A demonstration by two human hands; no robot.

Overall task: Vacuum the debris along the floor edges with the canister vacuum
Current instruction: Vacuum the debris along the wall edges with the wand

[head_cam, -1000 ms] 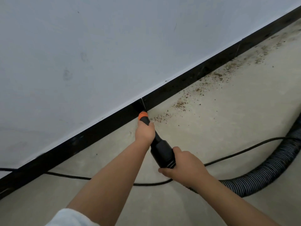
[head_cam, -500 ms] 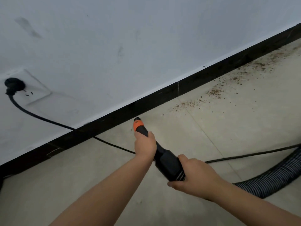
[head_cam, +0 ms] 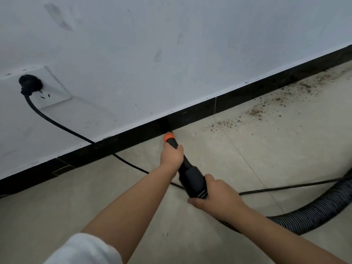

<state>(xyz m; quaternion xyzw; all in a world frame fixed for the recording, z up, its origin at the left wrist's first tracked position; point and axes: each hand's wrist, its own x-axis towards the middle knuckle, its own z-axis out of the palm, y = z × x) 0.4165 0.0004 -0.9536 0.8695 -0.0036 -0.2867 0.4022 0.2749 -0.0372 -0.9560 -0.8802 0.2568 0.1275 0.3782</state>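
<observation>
- two hands of mine are on the vacuum nozzle (head_cam: 187,168), a black tube with an orange collar (head_cam: 169,137) near its tip.
- my left hand (head_cam: 171,156) grips the thin front part, fingers curled round it just behind the collar; the collar and tip stick out past my knuckles.
- my right hand (head_cam: 215,195) grips the thick rear part of the nozzle where the ribbed hose (head_cam: 312,212) joins, thumb over the top and fingers wrapped underneath.
- just beyond my left fingers the tip points at the foot of the black skirting board (head_cam: 133,138), where the board meets the floor (head_cam: 133,187); the dark tip blends into the board, so i cannot tell whether it touches.
- brown debris (head_cam: 253,113) lies scattered along the floor edge, away to the right of my left fingers, and thickens further right along the board.
- the hose runs back from under my right wrist and curves off to the right over the floor.
- a black power cord (head_cam: 57,124) hangs from a plug (head_cam: 30,83) in a white wall socket (head_cam: 55,90) well to the left of my fingers, crosses the skirting board, passes under my left forearm and the nozzle, and runs on to the right beyond my right hand.
- my left arm has a white sleeve (head_cam: 83,250) at the lower edge of view.
</observation>
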